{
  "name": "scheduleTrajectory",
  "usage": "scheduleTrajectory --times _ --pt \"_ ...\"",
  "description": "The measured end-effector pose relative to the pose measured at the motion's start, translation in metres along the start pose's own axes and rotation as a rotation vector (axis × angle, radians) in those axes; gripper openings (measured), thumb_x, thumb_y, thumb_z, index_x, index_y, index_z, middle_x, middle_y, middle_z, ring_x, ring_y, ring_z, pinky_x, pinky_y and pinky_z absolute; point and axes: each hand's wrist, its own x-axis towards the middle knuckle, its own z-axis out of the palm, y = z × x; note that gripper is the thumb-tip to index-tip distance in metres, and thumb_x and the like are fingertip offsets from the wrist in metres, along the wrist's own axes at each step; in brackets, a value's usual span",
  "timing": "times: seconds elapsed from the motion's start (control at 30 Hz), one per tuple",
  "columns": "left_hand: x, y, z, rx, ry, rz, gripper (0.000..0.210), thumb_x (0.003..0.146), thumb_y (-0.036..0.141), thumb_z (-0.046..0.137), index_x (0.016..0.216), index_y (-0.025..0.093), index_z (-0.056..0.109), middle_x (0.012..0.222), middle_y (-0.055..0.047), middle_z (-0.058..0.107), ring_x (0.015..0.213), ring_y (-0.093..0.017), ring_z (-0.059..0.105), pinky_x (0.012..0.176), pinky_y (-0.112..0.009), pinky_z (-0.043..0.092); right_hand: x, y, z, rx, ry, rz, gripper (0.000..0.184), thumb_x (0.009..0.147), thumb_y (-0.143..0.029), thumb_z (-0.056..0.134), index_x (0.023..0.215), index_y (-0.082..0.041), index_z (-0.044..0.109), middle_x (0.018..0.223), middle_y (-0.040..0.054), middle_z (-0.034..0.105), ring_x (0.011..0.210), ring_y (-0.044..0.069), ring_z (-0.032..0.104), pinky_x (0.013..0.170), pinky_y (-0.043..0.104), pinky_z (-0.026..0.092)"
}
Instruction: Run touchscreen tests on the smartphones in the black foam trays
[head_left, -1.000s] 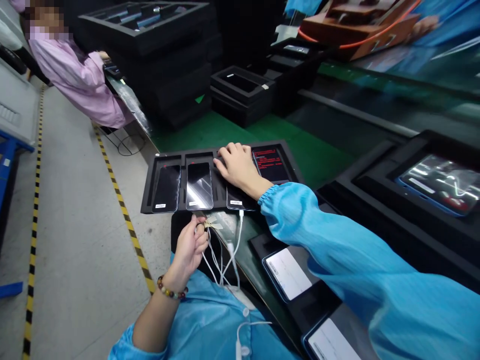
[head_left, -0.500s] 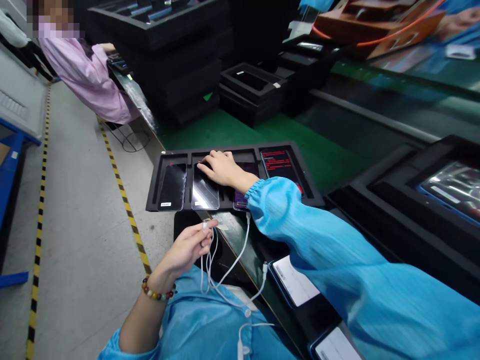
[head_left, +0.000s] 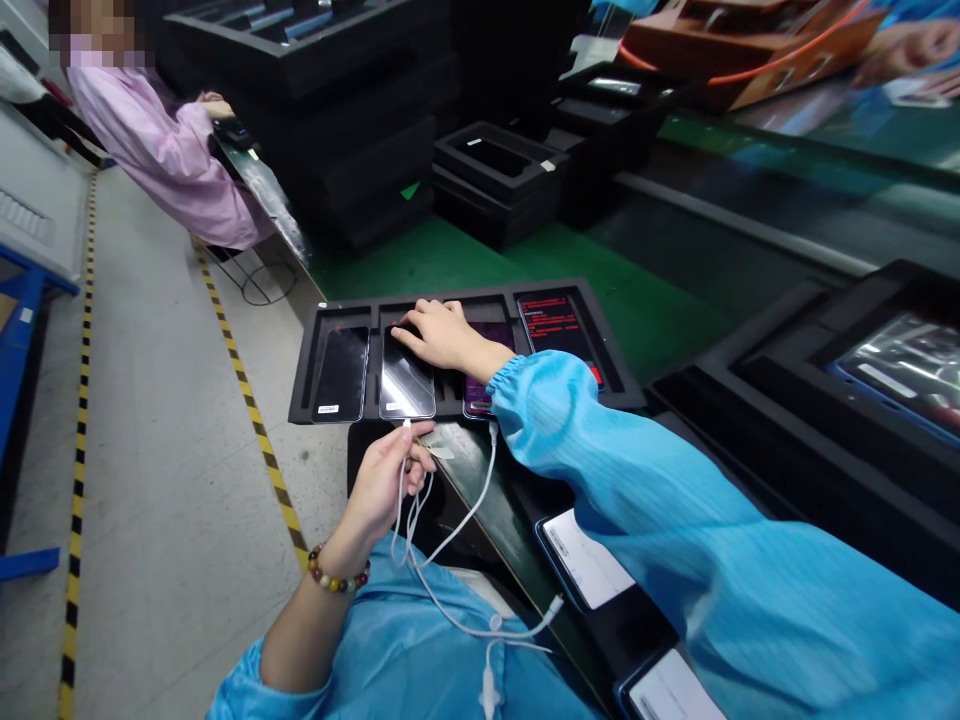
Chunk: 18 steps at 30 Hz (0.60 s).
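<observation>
My left hand [head_left: 386,475] pinches the white plug of a charging cable [head_left: 406,430] at the bottom edge of the second phone [head_left: 405,385]. Whether the plug has entered the port cannot be made out. Over that phone's upper part rests my right hand [head_left: 442,335], its thumb on the glass and its other fingers spread toward the tray's top rim. The black foam tray [head_left: 300,385] also holds a dark phone [head_left: 341,375] on the left, a purple-lit phone [head_left: 478,395] with a white cable plugged in, and a phone showing red text [head_left: 559,330].
Another loose cable plug [head_left: 553,608] hangs by my lap. Phones with white labels [head_left: 589,560] lie under my right sleeve. Foam trays [head_left: 495,190] are stacked behind, and more [head_left: 787,370] stand at right. A person in pink [head_left: 165,150] sits at far left.
My left hand has moved up, bringing the plug to the second phone's lower edge. The loose cable end has swung down and right. My right hand stays on the phone.
</observation>
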Motion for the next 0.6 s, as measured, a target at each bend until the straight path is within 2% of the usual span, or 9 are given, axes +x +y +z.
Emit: scheduleTrajectory --times 0.17,0.27,0.33,0.4,0.43,0.47,0.5,0.53,0.6 --pt "0.009 -0.008 0.009 0.022 0.058 0.06 0.061 0.081 0.063 0.092 0.109 0.009 0.08 0.067 0.0 0.064 0.054 -0.007 0.047 0.05 -0.018 0.035 0.003 0.001 0.001 0.006 0.007 0.031 0.054 0.117 -0.055 0.043 0.134 -0.013 0.073 0.14 0.0209 0.066 0.134 0.039 0.059 0.115 0.055 0.038" --pt "0.013 -0.005 0.004 0.093 0.081 0.089 0.054 0.087 0.06 0.086 0.106 0.01 0.081 0.067 -0.001 0.065 0.056 -0.01 0.051 0.053 -0.021 0.04 0.005 0.005 -0.001 0.016 0.002 0.052 0.055 0.117 -0.055 0.042 0.133 -0.013 0.073 0.141 0.0209 0.066 0.136 0.04 0.058 0.115 0.056 0.039" --pt "0.003 0.005 -0.002 0.162 0.116 0.124 0.042 0.091 0.051 0.085 0.104 0.011 0.082 0.072 -0.005 0.069 0.065 -0.015 0.06 0.06 -0.025 0.048 0.005 0.008 -0.002 0.024 -0.007 0.051 0.053 0.117 -0.055 0.044 0.132 -0.013 0.074 0.14 0.0202 0.067 0.136 0.039 0.058 0.116 0.056 0.039" --pt "-0.019 0.017 -0.007 0.351 0.226 0.317 0.023 0.095 0.039 0.084 0.1 0.016 0.083 0.082 -0.007 0.074 0.08 -0.019 0.067 0.072 -0.028 0.053 0.006 0.011 -0.003 0.032 -0.012 0.044 0.052 0.116 -0.054 0.044 0.132 -0.014 0.074 0.139 0.0193 0.067 0.135 0.038 0.059 0.117 0.057 0.037" --pt "-0.034 0.022 -0.007 0.502 0.261 0.468 0.014 0.098 0.033 0.081 0.098 0.019 0.082 0.087 -0.006 0.076 0.085 -0.02 0.068 0.078 -0.028 0.054 0.006 0.012 -0.003 0.036 -0.013 0.04 0.051 0.116 -0.054 0.044 0.132 -0.015 0.074 0.138 0.0189 0.067 0.134 0.038 0.059 0.117 0.057 0.037" --pt "-0.05 0.024 -0.004 0.683 0.246 0.613 0.012 0.101 0.029 0.076 0.095 0.021 0.081 0.089 -0.006 0.077 0.087 -0.02 0.068 0.081 -0.029 0.054 0.006 0.013 -0.002 0.039 -0.011 0.034 0.051 0.116 -0.054 0.044 0.132 -0.015 0.074 0.138 0.0186 0.067 0.133 0.038 0.059 0.118 0.057 0.036" --pt "-0.065 0.022 0.001 0.827 0.09 0.661 0.016 0.105 0.027 0.07 0.093 0.022 0.08 0.088 -0.005 0.077 0.084 -0.02 0.068 0.08 -0.03 0.054 0.006 0.013 -0.001 0.041 -0.008 0.03 0.051 0.116 -0.054 0.044 0.132 -0.015 0.073 0.139 0.0184 0.067 0.133 0.038 0.059 0.118 0.057 0.036" --pt "-0.078 0.015 0.007 0.922 -0.184 0.588 0.02 0.109 0.027 0.065 0.098 0.023 0.08 0.091 -0.005 0.079 0.083 -0.019 0.071 0.08 -0.03 0.056 0.006 0.014 0.0 0.042 -0.003 0.027 0.051 0.116 -0.054 0.043 0.133 -0.015 0.073 0.139 0.0184 0.067 0.133 0.038 0.059 0.118 0.057 0.036" --pt "-0.094 -0.009 0.023 1.022 -0.635 0.315 0.021 0.11 0.036 0.064 0.117 0.023 0.079 0.109 -0.009 0.082 0.099 -0.025 0.076 0.09 -0.035 0.059 0.005 0.015 0.001 0.039 0.003 0.028 0.052 0.116 -0.054 0.043 0.134 -0.015 0.072 0.14 0.0188 0.066 0.134 0.038 0.058 0.118 0.057 0.035"
